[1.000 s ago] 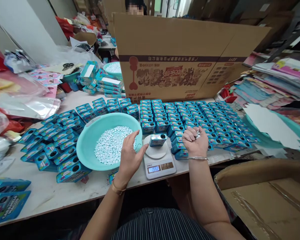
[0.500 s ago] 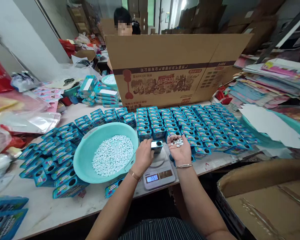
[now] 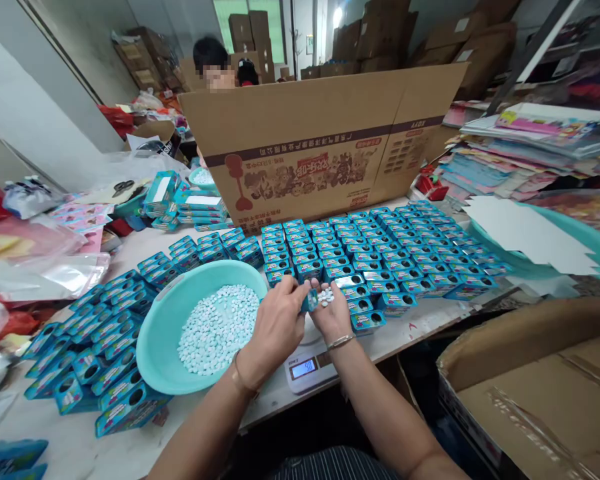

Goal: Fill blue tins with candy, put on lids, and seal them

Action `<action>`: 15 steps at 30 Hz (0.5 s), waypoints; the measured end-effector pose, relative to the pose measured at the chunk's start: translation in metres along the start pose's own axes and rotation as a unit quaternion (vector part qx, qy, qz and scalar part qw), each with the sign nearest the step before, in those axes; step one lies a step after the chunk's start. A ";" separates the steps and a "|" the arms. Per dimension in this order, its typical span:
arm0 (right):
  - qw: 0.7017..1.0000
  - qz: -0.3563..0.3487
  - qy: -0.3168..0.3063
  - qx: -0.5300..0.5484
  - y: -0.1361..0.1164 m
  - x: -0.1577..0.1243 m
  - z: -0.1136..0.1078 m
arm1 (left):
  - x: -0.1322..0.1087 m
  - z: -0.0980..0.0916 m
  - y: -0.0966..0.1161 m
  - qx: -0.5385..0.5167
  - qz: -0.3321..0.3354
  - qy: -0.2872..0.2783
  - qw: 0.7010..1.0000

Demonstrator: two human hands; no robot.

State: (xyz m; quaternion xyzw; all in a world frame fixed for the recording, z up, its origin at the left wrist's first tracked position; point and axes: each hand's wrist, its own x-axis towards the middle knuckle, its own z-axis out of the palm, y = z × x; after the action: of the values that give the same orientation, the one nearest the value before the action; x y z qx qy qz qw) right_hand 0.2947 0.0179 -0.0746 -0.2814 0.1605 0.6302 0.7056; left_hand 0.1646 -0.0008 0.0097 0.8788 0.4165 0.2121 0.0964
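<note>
Pale pillar (image 3: 45, 87) left — greenish window (image 3: 277, 33) at back, bright light (image 3: 337, 17) further right.

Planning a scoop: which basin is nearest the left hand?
The big teal basin beside the left hand; the right basin, with white paper over it, and the far basin, beyond the boxes, are farther away.

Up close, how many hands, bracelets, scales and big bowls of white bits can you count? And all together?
Left hand and right hand: 2
Left bracelet and right bracelet: 2
Digital scale: 1
Big turquoise bowl: 1
Total: 6
</note>
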 end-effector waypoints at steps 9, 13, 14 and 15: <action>0.999 0.039 0.011 0.031 0.006 -0.011 0.017 | 0.001 -0.008 0.006 0.059 -0.009 -0.043 0.997; 0.999 0.034 0.024 0.022 0.006 -0.011 0.016 | 0.002 -0.002 0.003 0.075 -0.021 -0.064 0.995; 0.999 0.033 0.025 0.023 0.006 -0.010 0.015 | 0.002 -0.001 0.002 0.068 -0.026 -0.059 0.996; 0.999 0.032 0.023 0.026 0.006 -0.010 0.014 | 0.002 0.000 0.001 0.060 -0.031 -0.049 0.996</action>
State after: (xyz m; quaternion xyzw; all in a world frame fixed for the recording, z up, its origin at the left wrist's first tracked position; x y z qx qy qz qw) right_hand 0.2856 0.0188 -0.0591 -0.2716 0.2019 0.6412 0.6887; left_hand 0.1666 0.0001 0.0105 0.8790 0.4504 0.1398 0.0702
